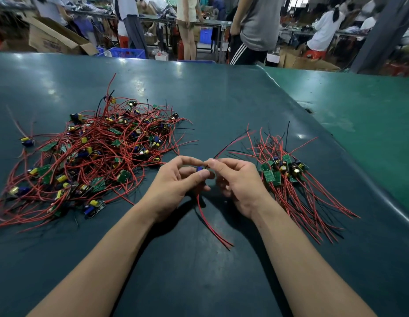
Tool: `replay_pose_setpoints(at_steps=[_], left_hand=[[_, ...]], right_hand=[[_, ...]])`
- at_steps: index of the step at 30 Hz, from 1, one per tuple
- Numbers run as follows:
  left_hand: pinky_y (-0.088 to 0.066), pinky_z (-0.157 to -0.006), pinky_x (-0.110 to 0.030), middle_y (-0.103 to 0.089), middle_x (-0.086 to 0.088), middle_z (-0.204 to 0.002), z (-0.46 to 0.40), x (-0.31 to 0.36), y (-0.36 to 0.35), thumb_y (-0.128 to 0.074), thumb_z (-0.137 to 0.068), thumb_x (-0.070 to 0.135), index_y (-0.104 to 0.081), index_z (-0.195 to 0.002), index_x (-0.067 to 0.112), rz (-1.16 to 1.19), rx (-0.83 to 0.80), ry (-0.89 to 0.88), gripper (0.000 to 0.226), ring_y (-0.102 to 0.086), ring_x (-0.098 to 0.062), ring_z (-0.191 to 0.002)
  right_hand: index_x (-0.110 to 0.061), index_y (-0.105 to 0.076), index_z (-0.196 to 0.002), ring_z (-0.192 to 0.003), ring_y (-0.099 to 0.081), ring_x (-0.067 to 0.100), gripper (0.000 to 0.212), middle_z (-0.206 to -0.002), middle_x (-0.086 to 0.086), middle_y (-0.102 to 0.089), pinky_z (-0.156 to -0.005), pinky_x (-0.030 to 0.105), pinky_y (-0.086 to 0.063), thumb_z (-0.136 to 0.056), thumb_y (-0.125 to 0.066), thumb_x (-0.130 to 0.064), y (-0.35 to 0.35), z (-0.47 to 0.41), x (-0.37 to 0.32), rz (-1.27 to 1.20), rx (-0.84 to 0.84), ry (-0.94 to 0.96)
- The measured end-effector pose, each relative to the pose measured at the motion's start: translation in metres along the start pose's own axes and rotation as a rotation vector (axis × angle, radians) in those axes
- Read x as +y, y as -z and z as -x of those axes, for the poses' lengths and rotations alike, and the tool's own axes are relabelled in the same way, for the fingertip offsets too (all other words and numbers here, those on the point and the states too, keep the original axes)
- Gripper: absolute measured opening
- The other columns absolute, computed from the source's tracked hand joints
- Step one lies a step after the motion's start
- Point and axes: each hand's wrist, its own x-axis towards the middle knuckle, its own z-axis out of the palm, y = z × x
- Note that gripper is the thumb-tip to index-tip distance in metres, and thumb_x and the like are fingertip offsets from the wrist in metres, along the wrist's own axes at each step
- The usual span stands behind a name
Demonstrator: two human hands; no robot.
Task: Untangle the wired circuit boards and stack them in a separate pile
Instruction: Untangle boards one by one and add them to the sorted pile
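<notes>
A big tangled heap of small green circuit boards [93, 154] with red and black wires lies on the left of the dark green table. A tidier pile of boards [282, 171] with wires fanned out sits on the right. Between them, above the table, my left hand [176, 186] pinches one small board [200, 169] with a blue part. My right hand [235, 181] pinches the board's wires near its far end. A red and black wire pair [212, 227] hangs from the board toward me; another runs up and right.
One stray board [27, 141] lies apart at the far left. The table's right edge borders a lighter green surface [363, 115]. Behind the table stand several people, cardboard boxes [54, 40] and blue crates [128, 52].
</notes>
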Motion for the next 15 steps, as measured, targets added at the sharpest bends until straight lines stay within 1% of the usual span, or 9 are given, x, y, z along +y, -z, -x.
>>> replay_pose_setpoints(at_steps=[3,6,8,10,11,13,14,15], left_hand=[[-0.056,-0.061,-0.025,-0.075,-0.014,-0.086,0.002,0.003,-0.001,-0.071,-0.073,0.016,-0.057,-0.104,-0.001,-0.009,-0.02,0.018,0.037,-0.068,-0.019,-0.063],[-0.054,-0.057,-0.026,-0.074,-0.016,-0.084,0.004,0.007,0.0,-0.075,-0.073,0.013,-0.057,-0.096,0.004,-0.016,-0.078,0.051,0.03,-0.064,-0.018,-0.056],[-0.052,-0.053,-0.025,-0.074,-0.017,-0.082,0.006,0.01,0.0,-0.078,-0.073,0.005,-0.057,-0.091,0.006,-0.015,-0.135,0.079,0.027,-0.061,-0.017,-0.052],[-0.048,-0.05,-0.022,-0.073,-0.019,-0.08,0.009,0.014,0.002,-0.073,-0.071,0.007,-0.06,-0.086,0.009,0.03,-0.239,0.117,0.02,-0.057,-0.016,-0.049],[-0.046,-0.05,-0.02,-0.073,-0.018,-0.08,0.011,0.016,0.003,-0.074,-0.068,0.009,-0.063,-0.082,0.013,0.068,-0.311,0.14,0.018,-0.057,-0.016,-0.049],[-0.048,-0.059,-0.02,-0.074,-0.013,-0.082,0.016,0.019,0.005,-0.082,-0.061,0.016,-0.07,-0.08,0.021,0.169,-0.412,0.161,0.023,-0.063,-0.014,-0.058],[-0.049,-0.064,-0.019,-0.075,-0.01,-0.083,0.017,0.02,0.005,-0.088,-0.056,0.022,-0.073,-0.082,0.023,0.235,-0.409,0.162,0.03,-0.064,-0.012,-0.063],[-0.049,-0.066,-0.018,-0.075,-0.006,-0.086,0.017,0.021,0.004,-0.093,-0.051,0.027,-0.076,-0.087,0.021,0.304,-0.372,0.16,0.04,-0.064,-0.009,-0.065]], right_hand=[[-0.013,-0.072,-0.066,-0.036,-0.031,0.006,0.019,-0.046,-0.003,-0.043,-0.035,0.014,-0.021,-0.084,-0.074,-0.014,0.0,-0.002,0.002,0.016,0.074,0.015],[-0.009,-0.07,-0.071,-0.035,-0.028,0.007,0.014,-0.043,-0.003,-0.04,-0.035,0.015,-0.02,-0.084,-0.074,-0.013,0.001,-0.004,-0.001,-0.012,0.147,0.071],[-0.005,-0.069,-0.072,-0.033,-0.027,0.007,0.013,-0.041,-0.004,-0.04,-0.034,0.014,-0.019,-0.085,-0.071,-0.009,0.006,-0.008,-0.005,-0.092,0.247,0.107],[-0.004,-0.066,-0.071,-0.034,-0.03,0.006,0.015,-0.044,-0.003,-0.042,-0.033,0.014,-0.02,-0.086,-0.069,-0.003,0.013,-0.01,-0.011,-0.224,0.338,0.143],[-0.004,-0.064,-0.07,-0.035,-0.032,0.006,0.018,-0.047,-0.002,-0.044,-0.033,0.015,-0.021,-0.088,-0.067,-0.002,0.017,-0.011,-0.013,-0.299,0.374,0.165],[-0.008,-0.061,-0.072,-0.038,-0.037,0.005,0.021,-0.052,-0.002,-0.049,-0.033,0.014,-0.022,-0.093,-0.062,-0.006,0.022,-0.014,-0.016,-0.424,0.411,0.204],[-0.009,-0.061,-0.075,-0.038,-0.038,0.005,0.021,-0.053,-0.002,-0.05,-0.033,0.014,-0.023,-0.096,-0.059,-0.01,0.022,-0.014,-0.016,-0.45,0.401,0.208],[-0.01,-0.061,-0.08,-0.038,-0.039,0.005,0.019,-0.054,-0.003,-0.05,-0.033,0.013,-0.024,-0.098,-0.057,-0.015,0.02,-0.013,-0.016,-0.438,0.371,0.2]])
